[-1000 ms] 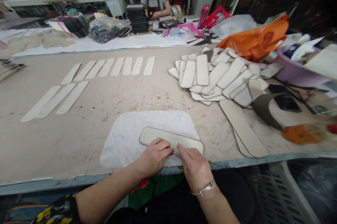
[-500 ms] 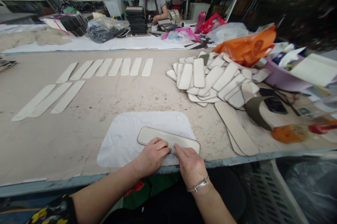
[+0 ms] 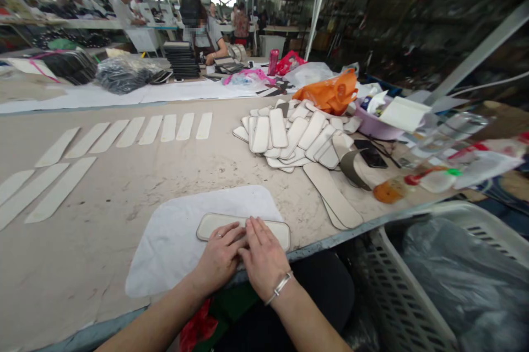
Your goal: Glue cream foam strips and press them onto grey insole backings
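A long cream panel [image 3: 215, 223] with rounded corners and a dark edge lies on a white cloth [image 3: 159, 253] near the front edge of the table. My left hand [image 3: 221, 255] rests on the panel's middle, fingers a little bent and laid over its surface. Beside it, touching, my right hand [image 3: 264, 250] lies flat with fingers stretched across the panel. Neither hand grips it from what shows; the panel's near edge is partly hidden under them.
Loose cream strips [image 3: 130, 131] lie in rows at left. A heap of edged panels [image 3: 295, 134] sits at right, by an orange bag [image 3: 330, 93], a purple basin [image 3: 378, 120], a phone [image 3: 372, 155] and an amber bottle [image 3: 388, 191]. A plastic crate [image 3: 405, 286] stands below; a co-worker [image 3: 202, 38] sits opposite.
The view has swung right and up. My right fingers have moved from a bent pose near the panel's near edge to lying flat over its middle, against my left hand.
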Tool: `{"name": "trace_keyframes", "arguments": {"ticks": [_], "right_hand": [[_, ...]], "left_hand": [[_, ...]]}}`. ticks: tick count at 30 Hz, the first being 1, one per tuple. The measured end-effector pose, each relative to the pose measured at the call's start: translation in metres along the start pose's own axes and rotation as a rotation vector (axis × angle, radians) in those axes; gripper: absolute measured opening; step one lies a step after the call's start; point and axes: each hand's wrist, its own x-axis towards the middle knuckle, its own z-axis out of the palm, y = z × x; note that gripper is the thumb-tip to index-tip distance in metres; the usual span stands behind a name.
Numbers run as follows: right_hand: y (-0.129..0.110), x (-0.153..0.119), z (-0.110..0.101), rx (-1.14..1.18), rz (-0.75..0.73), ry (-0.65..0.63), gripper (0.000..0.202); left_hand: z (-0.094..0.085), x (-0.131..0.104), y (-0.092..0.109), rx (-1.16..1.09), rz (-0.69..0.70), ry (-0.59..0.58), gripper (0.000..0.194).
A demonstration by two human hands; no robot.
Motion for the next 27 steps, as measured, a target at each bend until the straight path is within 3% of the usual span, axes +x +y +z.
{"name": "trace_keyframes", "arguments": {"ticks": [5, 11, 15, 18, 20, 22, 24, 27], "right_hand": [[0.014, -0.005, 0.010, -0.022, 0.075, -0.181, 0.076], [0.039, -0.029, -0.002, -0.077, 0.216, -0.176, 0.088], [0.040, -0.030, 0.002, -0.041, 0.243, -0.189, 0.093], [0.043, -0.026, 0.007, 0.003, 0.238, -0.206, 0.096], [0.046, -0.025, 0.009, 0.031, 0.228, -0.215, 0.098], [0.048, -0.025, 0.009, 0.058, 0.230, -0.228, 0.099], [0.048, -0.026, 0.006, 0.081, 0.232, -0.239, 0.098], [0.045, -0.028, 0.002, 0.091, 0.234, -0.224, 0.096]], "left_hand": [[0.003, 0.002, -0.004, -0.030, -0.011, -0.009, 0.019], [-0.003, 0.004, -0.003, -0.104, -0.065, -0.033, 0.019], [-0.017, 0.000, -0.021, -0.261, -0.076, -0.169, 0.032], [-0.028, -0.005, -0.043, -0.321, -0.223, -0.111, 0.033], [-0.030, -0.008, -0.056, -0.217, -0.221, -0.019, 0.034], [-0.029, -0.010, -0.065, -0.049, -0.126, 0.017, 0.036], [-0.028, -0.010, -0.070, 0.077, -0.058, -0.019, 0.037], [-0.031, 0.000, -0.070, 0.158, -0.089, -0.133, 0.041]]}}
